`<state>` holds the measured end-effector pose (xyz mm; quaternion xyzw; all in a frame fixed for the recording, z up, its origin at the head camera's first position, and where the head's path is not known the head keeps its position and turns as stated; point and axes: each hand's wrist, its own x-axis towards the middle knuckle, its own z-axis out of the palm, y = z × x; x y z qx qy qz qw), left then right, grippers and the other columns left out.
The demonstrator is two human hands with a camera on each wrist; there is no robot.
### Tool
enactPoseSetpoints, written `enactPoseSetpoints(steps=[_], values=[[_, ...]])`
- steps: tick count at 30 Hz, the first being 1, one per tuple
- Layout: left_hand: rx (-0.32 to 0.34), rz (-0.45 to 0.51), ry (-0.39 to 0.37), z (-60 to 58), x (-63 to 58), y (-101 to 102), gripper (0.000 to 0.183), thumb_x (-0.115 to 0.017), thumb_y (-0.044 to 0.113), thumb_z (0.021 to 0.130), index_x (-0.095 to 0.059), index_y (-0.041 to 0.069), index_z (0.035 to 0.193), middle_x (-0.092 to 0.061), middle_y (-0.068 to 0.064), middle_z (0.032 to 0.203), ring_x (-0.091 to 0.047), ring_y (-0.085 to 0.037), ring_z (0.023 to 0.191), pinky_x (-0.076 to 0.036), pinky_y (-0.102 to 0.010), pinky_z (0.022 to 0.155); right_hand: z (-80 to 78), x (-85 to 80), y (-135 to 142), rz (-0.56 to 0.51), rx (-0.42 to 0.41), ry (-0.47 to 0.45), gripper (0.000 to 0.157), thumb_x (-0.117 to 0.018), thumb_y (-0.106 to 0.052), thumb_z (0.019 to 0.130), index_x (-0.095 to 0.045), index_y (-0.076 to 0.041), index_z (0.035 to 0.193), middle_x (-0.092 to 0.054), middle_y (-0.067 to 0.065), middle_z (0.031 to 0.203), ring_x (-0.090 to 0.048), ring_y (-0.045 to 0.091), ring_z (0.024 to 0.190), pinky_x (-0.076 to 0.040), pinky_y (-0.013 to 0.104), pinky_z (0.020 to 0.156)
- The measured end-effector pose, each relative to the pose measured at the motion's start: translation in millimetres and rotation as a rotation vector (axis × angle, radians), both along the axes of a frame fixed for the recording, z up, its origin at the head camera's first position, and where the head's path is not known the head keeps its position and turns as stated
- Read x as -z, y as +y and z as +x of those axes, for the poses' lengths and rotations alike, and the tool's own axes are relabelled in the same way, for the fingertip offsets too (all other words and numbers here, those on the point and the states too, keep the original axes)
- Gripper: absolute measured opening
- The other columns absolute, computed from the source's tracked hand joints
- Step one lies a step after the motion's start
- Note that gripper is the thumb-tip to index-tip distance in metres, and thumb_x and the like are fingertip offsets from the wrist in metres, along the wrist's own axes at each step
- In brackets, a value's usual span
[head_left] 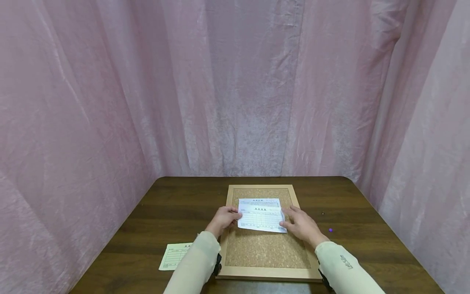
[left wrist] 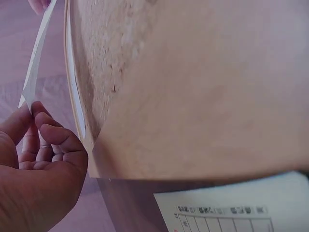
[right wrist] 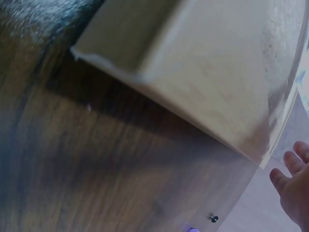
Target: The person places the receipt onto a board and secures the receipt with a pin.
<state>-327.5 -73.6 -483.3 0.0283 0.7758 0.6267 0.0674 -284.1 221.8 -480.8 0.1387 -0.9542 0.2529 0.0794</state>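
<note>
A white printed form (head_left: pixel 260 220) is held over a wood-framed cork board (head_left: pixel 268 251), overlapping another white form (head_left: pixel 258 201) that lies on the cork. My left hand (head_left: pixel 225 217) pinches the held form's left edge between thumb and fingers; the left wrist view shows this sheet (left wrist: pixel 36 67) raised off the board. At the opposite edge, my right hand (head_left: pixel 301 223) grips the same form, its thumb on top. In the right wrist view only a few fingers of the right hand (right wrist: pixel 295 188) show, and their grip is out of sight.
Left of the board, a pale yellow printed form (head_left: pixel 174 255) lies partly behind the left sleeve. To the right on the brown wooden table (head_left: pixel 367 245) are a purple pushpin (head_left: pixel 330 230) and a small metallic pin (head_left: pixel 323 213). Pink curtains (head_left: pixel 249 90) surround the table.
</note>
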Motion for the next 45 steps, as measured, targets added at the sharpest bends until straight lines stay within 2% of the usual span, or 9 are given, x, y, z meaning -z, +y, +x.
enactPoseSetpoints(steps=[6,15,20,29,33,40,45], values=[[-0.014,-0.019,0.012,0.8,1.2,6,0.007,-0.07,0.0,0.086,-0.064,0.0,0.085,-0.053,0.002,0.066,-0.05,-0.011,0.059,-0.04,-0.022,0.054,0.7,4.3,0,0.039,-0.012,0.016,0.055,-0.069,-0.034,0.093,-0.058,-0.005,0.138,-0.042,0.032,0.146,-0.041,0.05,0.132,-0.035,0.065,0.102],[-0.046,-0.072,0.003,3.2,0.5,14,0.008,-0.072,-0.002,0.084,-0.065,0.0,0.082,-0.052,0.001,0.065,-0.047,-0.01,0.056,-0.039,-0.02,0.05,1.0,13.6,0,0.121,-0.026,-0.033,0.056,-0.068,-0.036,0.094,-0.058,-0.005,0.138,-0.041,0.033,0.146,-0.038,0.049,0.135,-0.032,0.063,0.106],[-0.062,-0.112,-0.009,0.8,2.1,16,0.01,-0.072,-0.003,0.085,-0.065,0.001,0.08,-0.052,0.001,0.065,-0.046,-0.009,0.054,-0.038,-0.019,0.049,1.3,16.2,0,0.147,-0.022,-0.049,0.056,-0.067,-0.038,0.094,-0.058,-0.005,0.139,-0.041,0.033,0.145,-0.037,0.048,0.136,-0.029,0.063,0.107],[-0.07,-0.185,0.027,-0.3,2.3,18,0.015,-0.073,-0.004,0.083,-0.062,0.003,0.075,-0.05,0.001,0.062,-0.044,-0.009,0.051,-0.036,-0.019,0.046,2.0,17.2,-2,0.144,-0.004,-0.068,0.054,-0.065,-0.04,0.095,-0.06,-0.006,0.136,-0.038,0.034,0.147,-0.033,0.05,0.137,-0.027,0.066,0.107],[-0.078,-0.195,0.02,-2.0,2.4,18,0.016,-0.073,-0.006,0.081,-0.061,0.0,0.074,-0.049,-0.001,0.061,-0.044,-0.01,0.05,-0.036,-0.02,0.046,1.9,17.6,-4,0.147,0.002,-0.073,0.053,-0.064,-0.04,0.095,-0.06,-0.006,0.136,-0.037,0.034,0.148,-0.031,0.049,0.139,-0.027,0.066,0.108],[-0.085,-0.23,0.03,-6.7,8.3,17,0.022,-0.076,-0.006,0.077,-0.058,0.003,0.069,-0.048,-0.004,0.057,-0.045,-0.012,0.046,-0.039,-0.024,0.045,1.2,17.9,-4,0.153,-0.01,-0.064,0.054,-0.065,-0.04,0.095,-0.061,-0.006,0.135,-0.038,0.035,0.147,-0.032,0.05,0.138,-0.029,0.065,0.106],[-0.095,-0.251,0.003,-6.2,7.2,19,0.015,-0.076,-0.004,0.077,-0.062,0.0,0.074,-0.05,-0.004,0.058,-0.044,-0.012,0.047,-0.037,-0.023,0.045,1.4,16.7,-5,0.153,-0.006,-0.071,0.055,-0.065,-0.042,0.094,-0.061,-0.006,0.135,-0.038,0.034,0.147,-0.032,0.05,0.138,-0.03,0.066,0.106]])
